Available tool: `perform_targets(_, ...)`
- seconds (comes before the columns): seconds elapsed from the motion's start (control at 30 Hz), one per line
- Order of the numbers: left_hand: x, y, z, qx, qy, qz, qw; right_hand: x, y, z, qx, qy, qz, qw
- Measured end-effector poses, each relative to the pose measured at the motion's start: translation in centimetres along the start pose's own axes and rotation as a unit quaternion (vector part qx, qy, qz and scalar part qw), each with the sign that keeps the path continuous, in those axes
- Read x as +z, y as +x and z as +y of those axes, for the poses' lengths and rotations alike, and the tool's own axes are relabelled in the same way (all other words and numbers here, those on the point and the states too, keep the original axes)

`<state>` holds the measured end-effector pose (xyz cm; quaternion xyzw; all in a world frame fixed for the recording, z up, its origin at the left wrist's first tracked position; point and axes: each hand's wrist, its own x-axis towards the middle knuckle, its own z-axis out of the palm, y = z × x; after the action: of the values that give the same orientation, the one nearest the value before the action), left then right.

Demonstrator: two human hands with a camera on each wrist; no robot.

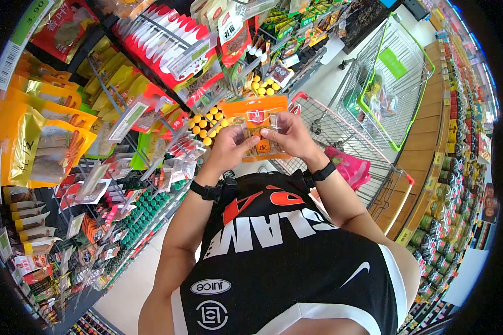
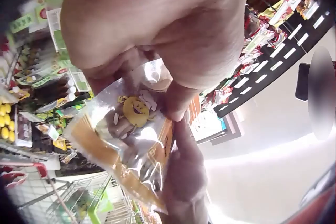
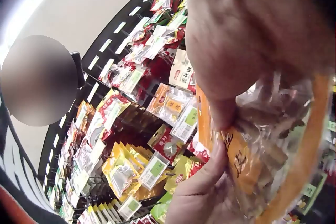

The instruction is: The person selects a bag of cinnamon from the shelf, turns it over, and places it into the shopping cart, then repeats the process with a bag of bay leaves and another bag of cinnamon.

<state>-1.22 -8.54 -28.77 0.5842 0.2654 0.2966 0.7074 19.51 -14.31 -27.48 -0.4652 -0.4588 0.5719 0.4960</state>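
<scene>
An orange-edged clear packet (image 1: 257, 104) is held up in front of the torso by both hands. My left hand (image 1: 227, 148) pinches its left side and my right hand (image 1: 296, 137) its right side, with the thumbs close together on the front. Brown dried pieces show through the plastic. In the left wrist view the packet (image 2: 131, 124) shows a yellow smiling figure, with the left hand (image 2: 163, 24) gripping it. In the right wrist view the right hand (image 3: 241, 35) grips the packet (image 3: 278, 150) beside its orange label; fingers beneath the packet are partly hidden.
Racks of hanging packets, such as yellow bags (image 1: 44, 139) and red-and-white bags (image 1: 167, 50), stand at the left. A shopping cart (image 1: 399, 72) with green trim and another cart (image 1: 346, 139) with red trim are at the right, beside a wooden shelf (image 1: 430, 111) of jars.
</scene>
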Motion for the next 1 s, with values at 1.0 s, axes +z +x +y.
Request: perform_targets(1.0, 0.4, -0.8, -0.9, 0.005, -0.066, 0.085, 0.994, 0.1, 0.1, -0.6, 0.040, -0.066, 0.003, 0.997)
